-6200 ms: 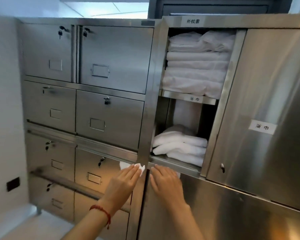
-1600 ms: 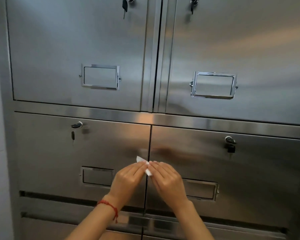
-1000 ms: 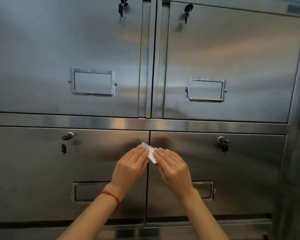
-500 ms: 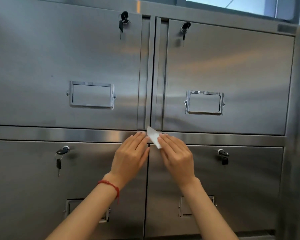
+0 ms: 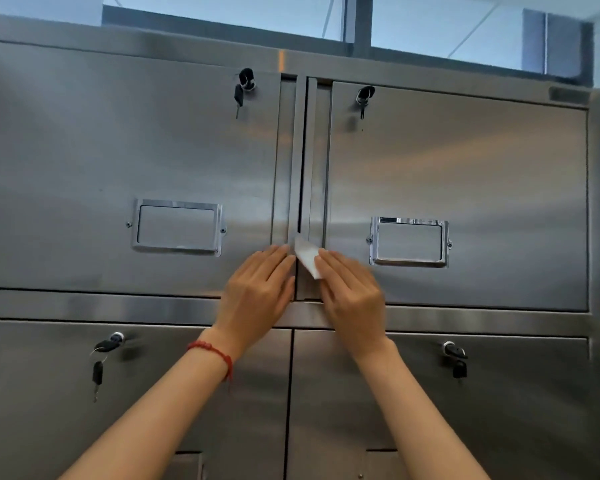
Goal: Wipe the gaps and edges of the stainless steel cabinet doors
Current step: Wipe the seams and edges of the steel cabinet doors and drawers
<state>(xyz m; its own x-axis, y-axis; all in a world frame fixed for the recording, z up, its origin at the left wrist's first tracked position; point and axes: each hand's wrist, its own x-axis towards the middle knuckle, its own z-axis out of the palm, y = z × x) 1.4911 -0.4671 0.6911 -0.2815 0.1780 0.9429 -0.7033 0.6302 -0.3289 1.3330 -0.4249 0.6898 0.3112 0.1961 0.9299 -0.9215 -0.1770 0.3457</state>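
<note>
A stainless steel cabinet fills the view, with an upper left door and an upper right door. Between them runs a narrow vertical gap. A small folded white wipe sits at the lower part of this gap. My left hand lies with straight fingers on the left door's edge, fingertips against the wipe. My right hand presses the wipe from the right with straight fingers. Both thumbs are hidden. A red bracelet circles my left wrist.
Keys hang in the locks of the upper doors and the lower doors. Metal label holders stick out from the upper doors. A horizontal rail divides upper and lower doors.
Both hands have slid the wipe upward, from the gap between the lower doors, past the horizontal rail, into the gap between the upper doors. The view has tilted upward.
</note>
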